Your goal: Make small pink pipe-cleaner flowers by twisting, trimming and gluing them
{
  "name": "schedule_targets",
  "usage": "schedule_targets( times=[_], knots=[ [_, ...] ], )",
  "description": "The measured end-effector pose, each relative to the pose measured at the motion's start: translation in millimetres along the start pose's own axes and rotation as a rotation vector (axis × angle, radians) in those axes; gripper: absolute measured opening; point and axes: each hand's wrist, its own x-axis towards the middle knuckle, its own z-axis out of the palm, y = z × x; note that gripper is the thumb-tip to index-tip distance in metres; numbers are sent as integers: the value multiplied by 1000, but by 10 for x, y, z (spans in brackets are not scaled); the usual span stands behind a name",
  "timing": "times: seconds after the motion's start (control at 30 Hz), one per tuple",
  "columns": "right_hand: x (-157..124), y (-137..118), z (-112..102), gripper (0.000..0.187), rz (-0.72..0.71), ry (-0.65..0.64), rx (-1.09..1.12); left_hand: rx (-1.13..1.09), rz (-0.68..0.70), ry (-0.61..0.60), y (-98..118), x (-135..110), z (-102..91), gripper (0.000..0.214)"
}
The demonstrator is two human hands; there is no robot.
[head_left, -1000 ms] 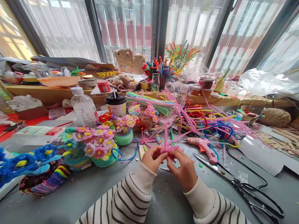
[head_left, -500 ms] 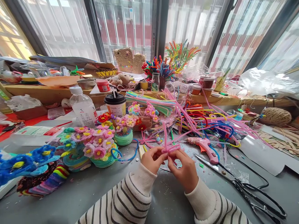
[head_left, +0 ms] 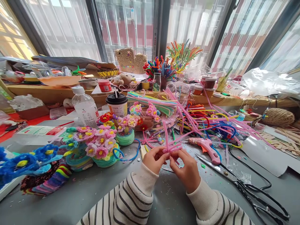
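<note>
Pink pipe cleaners (head_left: 166, 137), bent into loops with one end standing up, are pinched between my two hands above the grey table. My left hand (head_left: 153, 159) grips them from the left, thumb against fingertips. From the right, my right hand (head_left: 186, 168) pinches the same pink bundle, its fingertips close to the left thumb. Beyond the hands lies a heap of loose pink pipe cleaners (head_left: 191, 120). A pink glue gun (head_left: 207, 148) and large black-handled scissors (head_left: 231, 176) rest to the right of my right hand.
Pipe-cleaner flower pots (head_left: 106, 159) stand on the left, with a blue-flowered basket (head_left: 47, 179) nearer me. Behind them are a plastic bottle (head_left: 85, 107) and a black-lidded cup (head_left: 116, 104). Twine (head_left: 277, 117) and wooden sticks (head_left: 278, 140) lie right. A cluttered ledge (head_left: 136, 95) runs below the windows.
The whole view has shifted slightly. Both hands keep their pinch on the pink pipe cleaners, with hardly any movement of the fingers.
</note>
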Motion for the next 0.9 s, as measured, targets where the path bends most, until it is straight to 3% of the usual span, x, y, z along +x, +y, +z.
schedule_targets(
  times=[0.7,0.9],
  knots=[
    [1,5,2,7,20,-71,60,-4,-35,36,62,-2,-8,24],
    [6,3,7,10,6,-71,96,-54,-86,-9,134,-8,-17,21]
  ],
)
